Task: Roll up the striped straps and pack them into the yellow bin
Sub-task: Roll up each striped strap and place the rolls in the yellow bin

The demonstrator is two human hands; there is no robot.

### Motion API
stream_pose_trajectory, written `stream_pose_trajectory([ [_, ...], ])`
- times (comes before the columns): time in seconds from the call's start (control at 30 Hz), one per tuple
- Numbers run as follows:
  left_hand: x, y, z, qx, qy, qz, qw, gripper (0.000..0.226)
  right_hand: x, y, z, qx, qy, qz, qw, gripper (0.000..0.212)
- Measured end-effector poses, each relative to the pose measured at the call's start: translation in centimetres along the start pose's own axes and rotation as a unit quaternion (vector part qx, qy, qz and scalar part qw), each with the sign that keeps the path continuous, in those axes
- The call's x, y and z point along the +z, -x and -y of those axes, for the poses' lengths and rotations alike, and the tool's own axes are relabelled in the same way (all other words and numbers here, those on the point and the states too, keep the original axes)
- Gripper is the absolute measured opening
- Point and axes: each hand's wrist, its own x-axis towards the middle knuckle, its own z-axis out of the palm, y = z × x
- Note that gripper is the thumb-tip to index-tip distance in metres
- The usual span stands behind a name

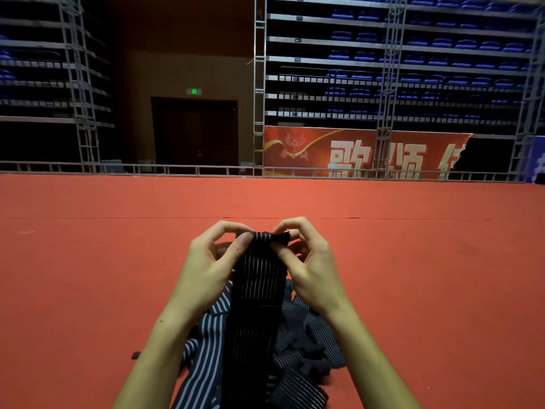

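- Red carpet (88, 276) covers the floor across the lower half of the frame; no yellow bin is in view anywhere, so the packing target cannot be located from this picture.
- Left hand (212, 261), left of centre: thumb and curled fingers pinch the upper left corner of the held strap (259, 278). The grip is closed on the fabric.
- The held strap, at frame centre, is dark with thin pale stripes. Its top edge is raised between both hands and its length hangs down toward the bottom of the frame.
- Right hand (306, 261), right of centre: fingertips and thumb pinch the upper right corner of the same strap, where the edge looks folded over. This suggests the first turn of a roll is being started.
- Strap pile (298, 358), lower centre to lower right: loose striped straps lie tangled on the carpet beneath the forearms, touching the hanging tail.
- Risk, uneven start: if one corner is turned further than the other, the roll will likely run skewed and cone out.
- Risk, loose core: soft elastic fabric may spring open if pinch pressure drops.
- Risk, snagging: the hanging tail may drag pile straps along as it is wound.
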Motion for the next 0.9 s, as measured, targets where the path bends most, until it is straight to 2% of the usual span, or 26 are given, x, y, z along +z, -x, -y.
stream_pose_trajectory([
  [0.13, 0.7, 1.3, -0.5, -0.011, 0.01, -0.029, 0.999, 0.014, 0.4, 1.4, 1.0, -0.014, 0.01, -0.013, 1.0, 0.03],
  [0.3, 0.8, 3.8, -0.7, 0.001, -0.007, 0.001, 1.0, 0.021, 0.0, 3.9, 1.4, 0.028, -0.009, -0.021, 0.999, 0.036],
  [0.47, 0.5, 5.9, -0.5, 0.013, -0.028, -0.018, 0.999, 0.024, -0.4, 7.0, 1.4, 0.084, -0.06, -0.026, 0.994, 0.024],
  [0.67, 0.4, 7.9, -0.4, 0.019, -0.068, -0.013, 0.997, 0.018, 0.2, 8.9, 2.1, 0.07, -0.084, -0.028, 0.994, 0.026],
  [0.77, 0.6, 9.2, -0.3, -0.007, -0.049, -0.006, 0.999, 0.013, 0.4, 9.7, 2.3, 0.067, -0.106, -0.038, 0.991, 0.028],
  [0.9, 0.9, 10.1, 0.0, -0.036, -0.02, -0.028, 0.999, 0.028, 0.9, 10.4, 1.9, 0.086, -0.106, -0.032, 0.99, 0.034],
])
